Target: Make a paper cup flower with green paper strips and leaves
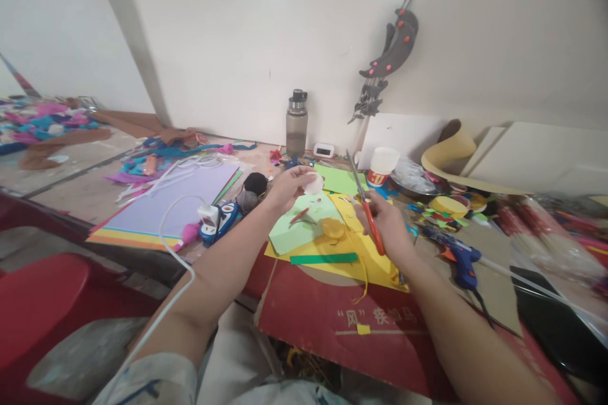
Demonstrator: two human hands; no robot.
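Now the left hand (291,190) pinches a white disc (313,184), at twelve o'clock over the pale green sheet (288,239); at about four o'clock from the disc, the right hand (388,221) is clamped on orange-handled scissors (365,207), long axis slanting, blades aimed at eleven; farther out, also towards four, lies a blue glue gun (467,264).
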